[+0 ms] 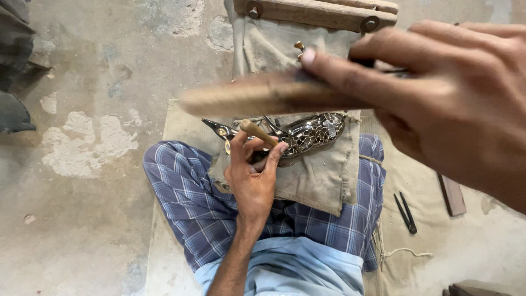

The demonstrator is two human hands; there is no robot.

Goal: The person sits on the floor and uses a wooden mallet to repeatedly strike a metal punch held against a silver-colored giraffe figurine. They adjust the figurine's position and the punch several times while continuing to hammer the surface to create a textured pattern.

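My left hand grips a short chisel-like tool with a wooden handle, its tip set against a dark metal bird-shaped piece with pierced, shiny brass-edged patterning. The piece lies on a cloth-covered block across my lap. My right hand is raised close to the camera, gripping a wooden mallet stick that is blurred with motion above the metal piece.
I sit cross-legged in checked blue cloth on a burlap mat over a worn concrete floor. A wooden frame with bolts stands ahead. Dark pointed tools and a flat bar lie at the right.
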